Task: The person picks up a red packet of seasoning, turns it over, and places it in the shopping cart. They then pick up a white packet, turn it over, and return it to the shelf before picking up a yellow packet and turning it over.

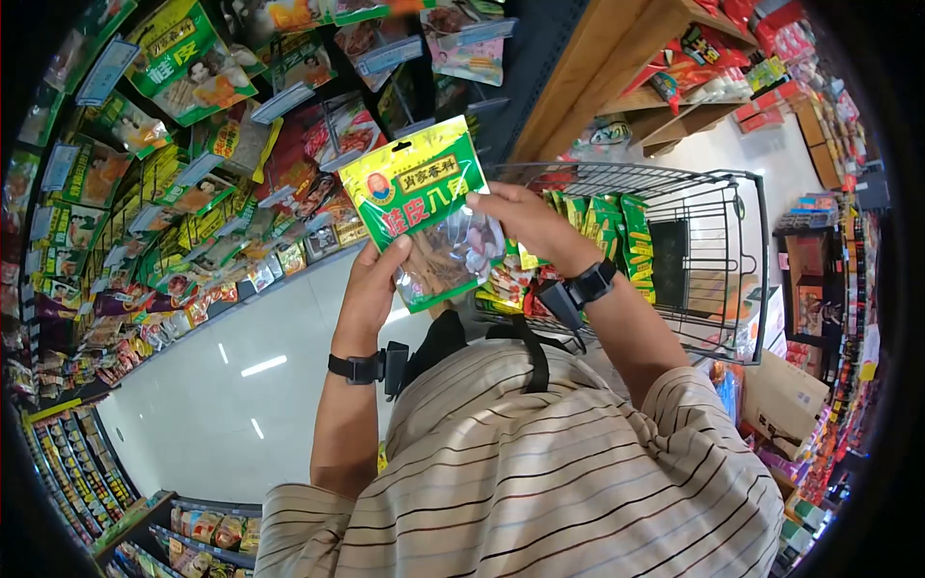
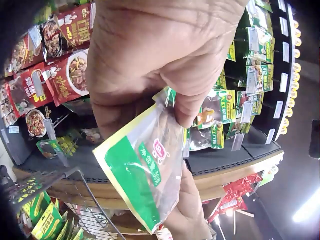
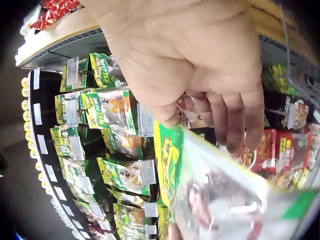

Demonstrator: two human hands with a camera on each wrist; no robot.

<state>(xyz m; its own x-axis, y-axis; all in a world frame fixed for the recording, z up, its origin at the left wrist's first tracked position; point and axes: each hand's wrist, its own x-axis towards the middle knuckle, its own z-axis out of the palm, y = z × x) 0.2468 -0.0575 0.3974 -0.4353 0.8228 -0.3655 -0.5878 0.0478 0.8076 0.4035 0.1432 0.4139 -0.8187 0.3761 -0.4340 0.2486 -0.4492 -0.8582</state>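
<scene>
A green and yellow spice packet (image 1: 438, 241) with a clear window, dried bark pieces showing inside, is held up in front of the chest. My left hand (image 1: 366, 294) pinches its lower left edge, thumb on the front. On the right edge, my right hand (image 1: 540, 226) grips it with the thumb across the printed face and fingers behind. From the left wrist, the packet's back (image 2: 150, 172) shows below the left palm (image 2: 160, 50). The right wrist view has the packet (image 3: 215, 190) slanting away under the right hand (image 3: 190, 60), whose fingers are spread behind it.
A wire shopping cart (image 1: 708, 183) stands ahead to the right, with several green packets (image 1: 607, 236) in it. Shelves of hanging spice packets (image 1: 193, 72) line the left side. A wooden shelf (image 1: 559, 72) rises ahead, and a cardboard box (image 1: 785, 405) lies at the right.
</scene>
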